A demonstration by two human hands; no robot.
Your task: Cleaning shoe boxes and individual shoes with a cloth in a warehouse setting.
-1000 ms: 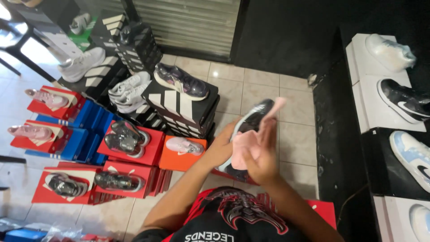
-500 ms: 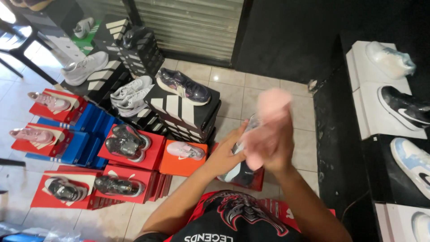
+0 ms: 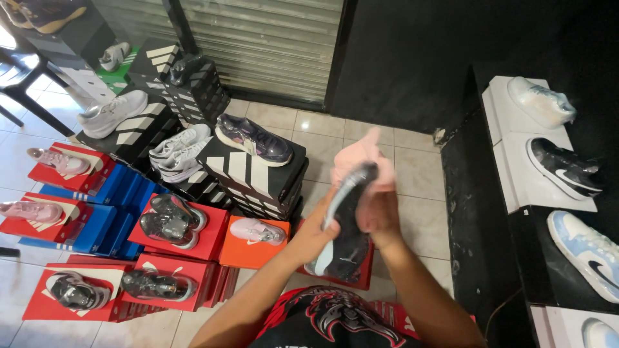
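Pink cloth (image 3: 361,154) now sits bunched at the top of the black sneaker (image 3: 345,222), gripped in the right hand (image 3: 379,209), which has slid down from the shoe's toe end since a half second ago. Left hand (image 3: 316,235) keeps its grip closed around the sneaker's lower side, shoe held upright in the air above the red shoebox (image 3: 361,274) on the tiled floor (image 3: 425,212). Wiping stroke looks mid-pass along the upper. Stacked black boxes (image 3: 248,174) to the left, unchanged.
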